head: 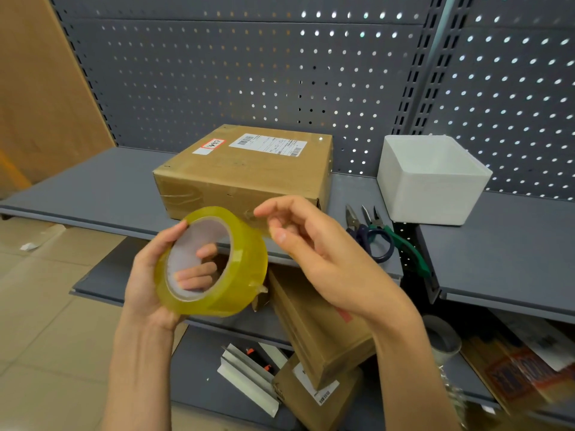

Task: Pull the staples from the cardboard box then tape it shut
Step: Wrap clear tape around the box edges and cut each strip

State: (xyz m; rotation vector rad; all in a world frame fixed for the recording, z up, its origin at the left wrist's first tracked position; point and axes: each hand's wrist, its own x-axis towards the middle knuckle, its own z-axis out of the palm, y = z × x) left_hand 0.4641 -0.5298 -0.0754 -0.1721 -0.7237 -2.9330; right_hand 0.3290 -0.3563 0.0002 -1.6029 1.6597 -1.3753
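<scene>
the left hand's fingers (199, 269) were curled through the hollow core of a roll of yellowish clear tape (214, 262), with the thumb pressed on the roll's outer rim, so the left hand (149, 275) held the roll upright on edge. the right hand's fingertips (278, 234) were bent and drawn close together just beside the upper right of the roll, at its surface; they seemed to pinch at the loose tape end, though the clear film was too faint to be sure. the right hand (314, 244) came in from the right of the roll, wrist low.

beyond the roll, behind both hands, a closed cardboard box (245, 172) sat flat on a grey metal shelf (102, 185). a white shipping label (267, 144) and a small red-edged sticker (213, 144) lay on the box top. to the right of the roll, on the same shelf, lay scissors with dark blue handles (370, 237) and pliers with green handles (401, 244), side by side. farther right of the roll stood a white open bin (432, 185). behind the box rose a grey pegboard wall (249, 73). below the roll, on a lower shelf, were more brown cardboard boxes (320, 337), leaning on each other.
</scene>
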